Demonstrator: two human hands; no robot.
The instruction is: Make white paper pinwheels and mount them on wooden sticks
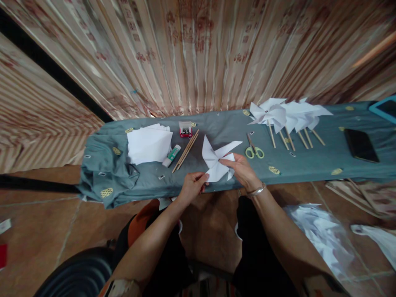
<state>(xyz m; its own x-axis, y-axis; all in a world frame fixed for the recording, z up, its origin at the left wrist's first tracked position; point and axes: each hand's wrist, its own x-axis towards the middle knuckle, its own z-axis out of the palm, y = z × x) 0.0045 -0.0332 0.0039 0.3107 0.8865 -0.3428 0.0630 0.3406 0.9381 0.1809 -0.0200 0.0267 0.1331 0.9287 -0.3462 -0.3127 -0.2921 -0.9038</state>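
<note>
A white paper pinwheel [213, 160] with folded blades is held between both hands over the near edge of the cloth-covered table. My left hand [194, 183] pinches its lower left blade. My right hand [243, 168] grips the right side, thumb on top near the centre. No stick shows on this pinwheel. To its left lie several wooden sticks [186, 150], a green and white glue stick [171, 156] and a small open red box [185, 129] with shiny bits inside. Green-handled scissors [254, 152] rest to the right of my right hand.
A stack of white paper [150, 144] lies at the left. Several pinwheels on sticks [284, 115] are piled at the back right. A black phone [361, 145] and a blue-edged tablet [385, 109] lie farther right. On the floor sits a clear bag of white paper pieces [321, 235].
</note>
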